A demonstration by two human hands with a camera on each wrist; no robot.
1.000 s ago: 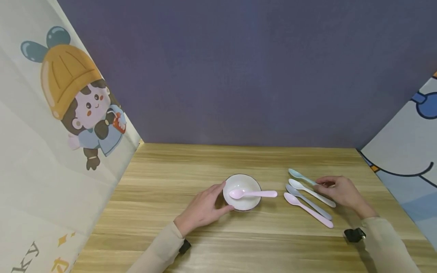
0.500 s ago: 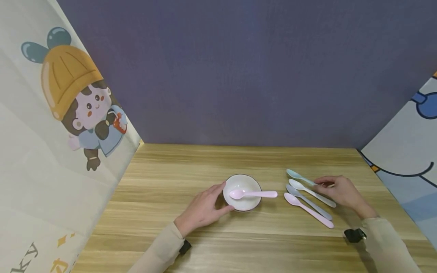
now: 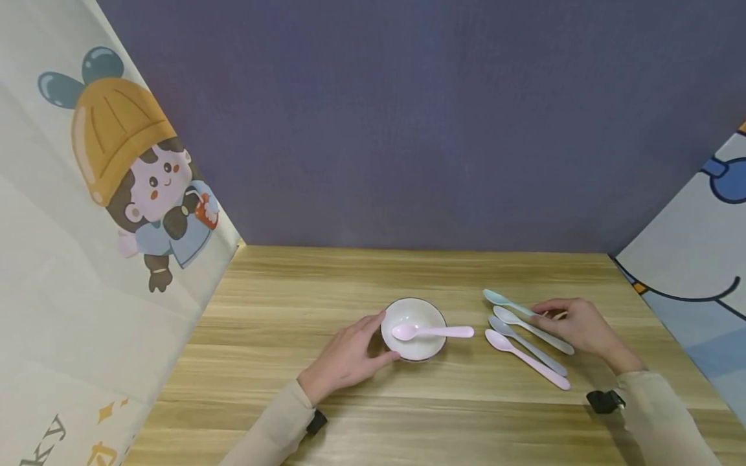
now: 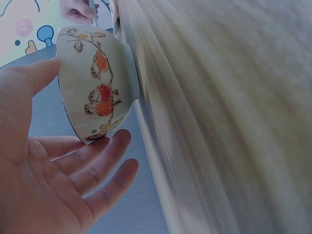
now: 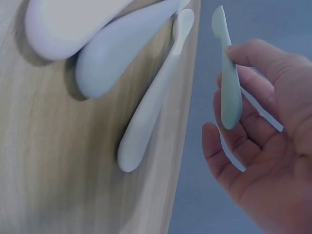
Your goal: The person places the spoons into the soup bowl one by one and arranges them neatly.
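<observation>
My left hand [image 3: 344, 362] holds the near left side of a small white bowl [image 3: 428, 317], thumb and fingers at its rim. Red and orange painted motifs show on the bowl's outside in the left wrist view. A pale pink spoon [image 3: 445, 331] lies in the bowl, its handle sticking out over the right rim. My right hand [image 3: 583, 329] pinches the handle of a light green spoon [image 5: 231, 92] between thumb and fingers. In the right wrist view that spoon is raised off the table.
Just left of the right hand, a white spoon [image 3: 524, 325], a grey spoon [image 3: 527, 345] and a pink spoon [image 3: 527, 360] lie slanted side by side on the wooden table [image 3: 320, 278]. A dark panel [image 3: 408, 129] rises behind the table.
The light green spoon has slid a little to the left with my right hand. My left hand, the bowl and the other spoons stay put.
</observation>
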